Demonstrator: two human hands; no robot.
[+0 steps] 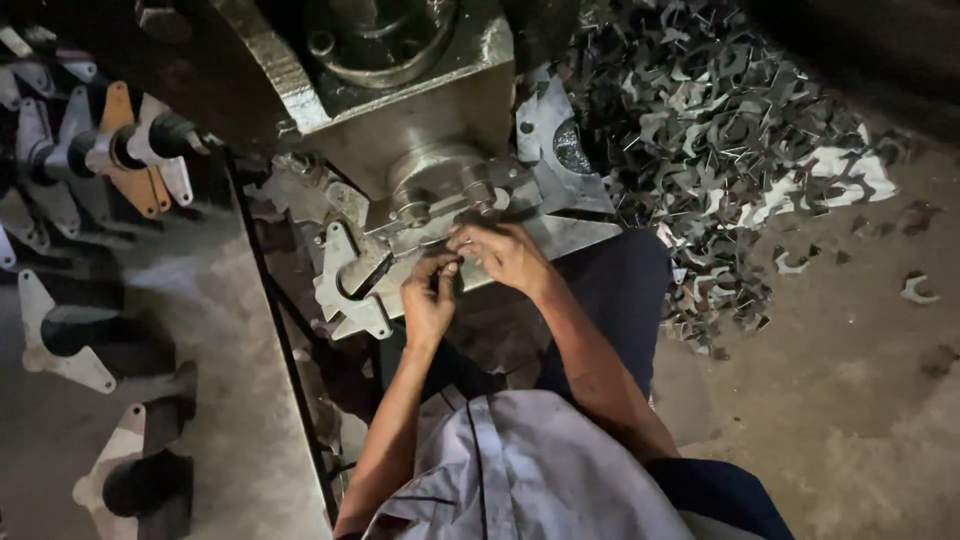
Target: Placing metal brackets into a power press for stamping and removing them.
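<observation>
Two hands: both of mine meet at the front of the press machine (400,90), low on its die area.
Left hand (428,300): my fingers are curled in, pinching a small flat metal piece (447,268) at its near edge; the piece is mostly hidden, so I cannot tell its shape.
Right hand (505,255): my fingers are bent and pressed down on the same small piece from the far side, fingertips touching the grey die plate (560,235).
Metal piece: it lies on the die plate, just below the two round steel cylinders (440,190) of the press, between my two hands.
Die plate: a flat grey slab, tilted in view, with a shaped steel bracket (345,285) just to its left.
Scrap heap (710,130): many cut sheet-metal offcuts piled on the floor (850,380) to the right, near the press, well apart from my hands.
Counter (220,340): a grey surface on the left carrying dark cylindrical parts fixed to pale flat brackets (70,345), well apart from my hands.
Clothing: my pale shirt (520,470) and dark trousers (610,300) show below my forearms.
</observation>
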